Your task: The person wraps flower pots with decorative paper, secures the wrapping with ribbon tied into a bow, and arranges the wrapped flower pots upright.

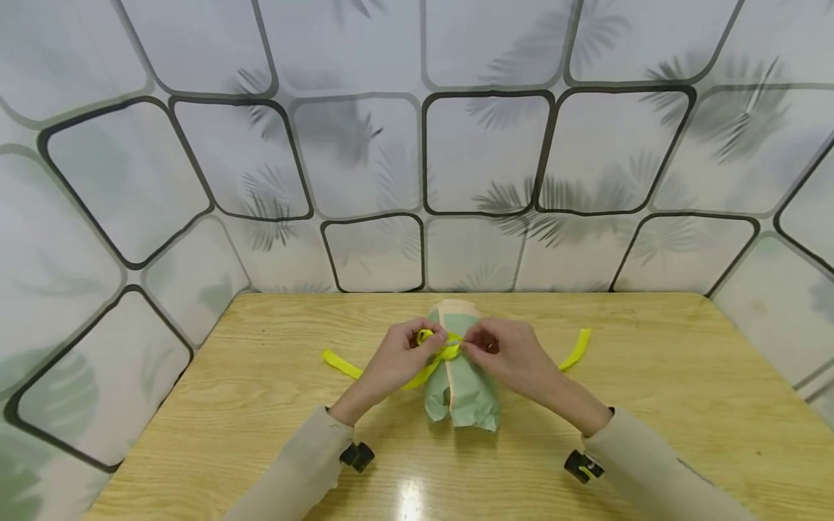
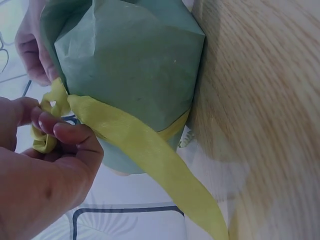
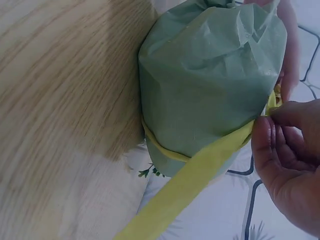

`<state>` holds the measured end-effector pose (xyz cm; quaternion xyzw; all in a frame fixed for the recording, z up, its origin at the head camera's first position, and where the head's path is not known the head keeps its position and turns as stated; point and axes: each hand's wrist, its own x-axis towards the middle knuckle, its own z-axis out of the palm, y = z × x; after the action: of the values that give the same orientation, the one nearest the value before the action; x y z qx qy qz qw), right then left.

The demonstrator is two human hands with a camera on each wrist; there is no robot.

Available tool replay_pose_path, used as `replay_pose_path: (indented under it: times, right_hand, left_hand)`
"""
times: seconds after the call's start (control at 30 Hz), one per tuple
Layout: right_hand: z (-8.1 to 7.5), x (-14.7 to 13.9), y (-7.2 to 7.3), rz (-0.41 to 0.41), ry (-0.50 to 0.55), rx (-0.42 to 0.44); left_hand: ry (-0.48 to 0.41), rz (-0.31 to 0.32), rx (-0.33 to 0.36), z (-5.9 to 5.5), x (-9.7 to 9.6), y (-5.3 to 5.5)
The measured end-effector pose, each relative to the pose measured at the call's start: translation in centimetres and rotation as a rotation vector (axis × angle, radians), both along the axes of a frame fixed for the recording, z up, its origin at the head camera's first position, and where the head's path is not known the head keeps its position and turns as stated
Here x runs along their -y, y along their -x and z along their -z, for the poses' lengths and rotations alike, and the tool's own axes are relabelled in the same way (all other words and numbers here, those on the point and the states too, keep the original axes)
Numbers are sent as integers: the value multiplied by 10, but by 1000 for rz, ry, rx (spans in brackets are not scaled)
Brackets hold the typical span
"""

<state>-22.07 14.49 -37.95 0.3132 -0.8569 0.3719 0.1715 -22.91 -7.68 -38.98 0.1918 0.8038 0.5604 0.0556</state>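
Observation:
A green paper-wrapped bundle (image 1: 468, 394) lies on the wooden table, its crumpled end toward the person. Yellow ribbon (image 2: 145, 145) runs round its middle and is looped together on top. The left hand (image 1: 407, 351) pinches a ribbon loop between thumb and fingers at the left of the knot. From the other side the right hand (image 1: 511, 354) pinches the ribbon close to the knot, thumb against curled fingers. In the right wrist view a broad yellow tail (image 3: 185, 187) hangs down the bundle's side. The fingers partly hide the knot.
The wooden table (image 1: 274, 405) extends to both sides of the bundle. Loose ribbon ends stick out at the left (image 1: 340, 363) and right (image 1: 576, 351). A patterned curtain (image 1: 365, 166) with dark outlines and leaf prints stands behind the table's far edge and along its sides.

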Motion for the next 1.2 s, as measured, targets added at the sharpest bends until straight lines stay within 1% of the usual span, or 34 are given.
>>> replay_pose_path:
  times: [0.07,0.13,0.2,0.27,0.43,0.6,0.77,1.0,1.1,1.2]
  right_hand:
    - [0,2,1,24,-12,34]
    - [0,3,1,34,-20,50]
    - [0,3,2,34,-28,42]
    - [1,3,2,31,-27,8]
    - [5,2,2,33,3,-58]
    - [8,2,3,5,16,-74]
    - [8,2,2,0,20,-99]
    - [9,2,1,-2,29,-111]
    - [10,2,0,-2,38,-107]
    - [9,2,0,-1,42,-108]
  left_hand:
    - [-12,36,-1,0,1,0]
    - [-14,68,-4,0,1,0]
    - [-11,93,-5,-1,1,0]
    - [-6,100,-3,-1,0,0]
    - [20,85,9,0,-3,0]
    - [44,66,21,1,-5,1]
    - [72,89,30,0,-5,1]
    - [127,114,0,-2,-5,1]
    - [135,119,-11,-3,-5,1]
    - [126,122,-8,-3,-5,1]
